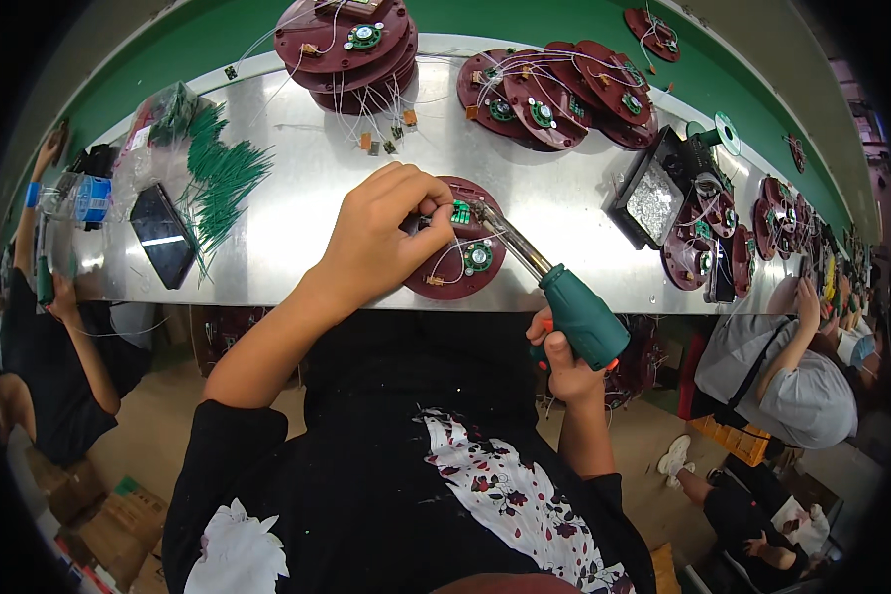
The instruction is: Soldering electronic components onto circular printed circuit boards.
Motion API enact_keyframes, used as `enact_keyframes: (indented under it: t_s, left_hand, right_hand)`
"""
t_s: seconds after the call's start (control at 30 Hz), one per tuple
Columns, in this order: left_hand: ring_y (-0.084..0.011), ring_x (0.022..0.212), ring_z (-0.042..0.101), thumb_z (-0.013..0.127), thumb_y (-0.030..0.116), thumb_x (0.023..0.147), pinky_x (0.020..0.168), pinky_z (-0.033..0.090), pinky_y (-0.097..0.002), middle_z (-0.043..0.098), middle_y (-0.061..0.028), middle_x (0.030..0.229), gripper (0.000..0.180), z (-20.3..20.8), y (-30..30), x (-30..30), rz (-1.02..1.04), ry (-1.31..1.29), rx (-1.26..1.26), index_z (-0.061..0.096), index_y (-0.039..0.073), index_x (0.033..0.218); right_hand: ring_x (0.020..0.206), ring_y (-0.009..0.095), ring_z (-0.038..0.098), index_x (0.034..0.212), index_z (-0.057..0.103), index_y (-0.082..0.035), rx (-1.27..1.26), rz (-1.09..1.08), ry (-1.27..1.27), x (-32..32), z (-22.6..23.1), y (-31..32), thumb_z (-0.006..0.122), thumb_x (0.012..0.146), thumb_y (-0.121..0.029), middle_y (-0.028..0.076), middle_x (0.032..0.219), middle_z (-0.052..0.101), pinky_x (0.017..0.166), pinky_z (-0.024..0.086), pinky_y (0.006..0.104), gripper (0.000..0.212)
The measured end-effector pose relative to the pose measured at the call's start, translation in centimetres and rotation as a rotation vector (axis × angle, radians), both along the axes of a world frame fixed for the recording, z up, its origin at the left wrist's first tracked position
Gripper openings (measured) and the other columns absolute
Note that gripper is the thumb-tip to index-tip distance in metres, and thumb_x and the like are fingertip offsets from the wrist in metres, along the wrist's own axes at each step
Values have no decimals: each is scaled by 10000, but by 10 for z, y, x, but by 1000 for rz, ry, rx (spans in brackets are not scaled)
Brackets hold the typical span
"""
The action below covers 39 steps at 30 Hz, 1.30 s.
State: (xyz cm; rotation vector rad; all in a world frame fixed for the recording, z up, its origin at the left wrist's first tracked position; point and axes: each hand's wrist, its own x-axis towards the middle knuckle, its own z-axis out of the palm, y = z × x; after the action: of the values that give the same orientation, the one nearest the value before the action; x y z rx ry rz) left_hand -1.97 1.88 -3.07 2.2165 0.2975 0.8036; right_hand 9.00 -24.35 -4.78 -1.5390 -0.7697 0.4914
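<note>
In front of me a round maroon disc (460, 287) lies near the bench's front edge. A small green circuit board (461, 212) and a round green-rimmed part (478, 257) with thin white wires sit on it. My left hand (391, 223) is over the disc's left side, thumb and fingers pinched beside the board; what they hold is hidden. My right hand (569, 366) grips a soldering iron (586, 322) by its dark green handle. Its metal shaft slants up and left, with the tip at the board's right side.
Wired maroon discs stand in a stack (351, 69) and lie in an overlapping pile (544, 104). Leftward are green wires (218, 173), a black phone-like slab (162, 238) and a plastic bottle (91, 198). A black-framed tray (653, 203) and wire spool (727, 134) are rightward. People sit on both sides.
</note>
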Motion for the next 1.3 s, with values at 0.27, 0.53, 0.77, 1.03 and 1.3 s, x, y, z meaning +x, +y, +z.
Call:
enact_keyframes:
  t_s: [0.27, 0.53, 0.77, 1.03, 1.3]
  left_hand:
    - [-186, 681, 613, 748, -13, 796, 638, 506, -293, 654, -73, 777, 106, -1, 0, 0, 17, -2, 6, 691, -4, 885]
    - [-178, 683, 613, 748, -15, 800, 640, 505, -288, 652, -73, 778, 104, 0, 0, 0, 9, 12, -25, 693, -7, 889]
    - [-175, 692, 613, 747, -16, 803, 646, 505, -288, 650, -73, 777, 103, 0, 0, 0, 6, 16, -16, 692, -8, 890]
    - [-185, 692, 609, 742, -20, 798, 650, 501, -297, 645, -74, 776, 106, 2, 1, 0, -7, 36, -15, 683, -9, 885]
    - [-190, 688, 595, 735, -21, 803, 645, 489, -304, 628, -77, 766, 97, 5, 1, 1, -23, 52, 2, 672, -7, 876]
  right_hand:
    - [761, 258, 680, 978, 719, 21, -62, 52, -139, 6, 4, -1, 770, 955, -330, 77, 755, 669, 881, 558, 382, 356]
    - [774, 258, 693, 1021, 722, 30, -72, 54, -133, 8, 4, -3, 789, 943, -308, 92, 821, 695, 822, 565, 356, 353]
    - [762, 213, 693, 1113, 716, 58, -59, 45, -118, 7, -3, -6, 805, 939, -317, 124, 887, 711, 736, 558, 314, 422]
    - [765, 180, 667, 1201, 615, 74, 68, -1, 6, 1, -5, -3, 637, 1040, -479, 182, 970, 698, 654, 527, 304, 576]
    - [753, 163, 673, 1204, 639, 49, 210, -24, 138, 3, -13, -3, 710, 1026, -329, 200, 1251, 694, 658, 560, 307, 425]
